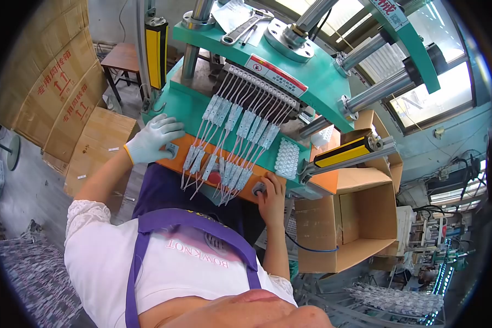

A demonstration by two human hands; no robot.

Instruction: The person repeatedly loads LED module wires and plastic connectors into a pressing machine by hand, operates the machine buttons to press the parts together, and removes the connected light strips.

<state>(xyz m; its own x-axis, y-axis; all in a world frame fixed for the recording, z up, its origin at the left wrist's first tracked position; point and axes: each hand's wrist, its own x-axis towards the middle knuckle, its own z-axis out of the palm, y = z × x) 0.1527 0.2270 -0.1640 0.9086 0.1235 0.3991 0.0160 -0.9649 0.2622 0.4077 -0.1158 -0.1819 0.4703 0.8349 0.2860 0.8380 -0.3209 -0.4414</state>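
Note:
My left hand (155,140), in a white glove, rests on the left front of the green press (169,112), beside a grey button (171,150). Its fingers are stretched out and nothing shows in them. At the orange front panel (188,143), my bare right hand (271,199) lies with extended fingers by a round dark button (258,188), the thumb touching it. Between both hands, strings of small pale rectangular modules on wires (240,128) hang from a row of white moulded pieces (257,82) in the press. A red button (214,178) shows partly behind them.
Clear bubbly plastic (287,158) lies on the press's right side. Yellow-black posts (157,54) flank it. An adjustable wrench (246,28) lies on the upper plate. An open cardboard box (347,218) stands right; flattened cardboard (98,147) and a stool (121,59) are left.

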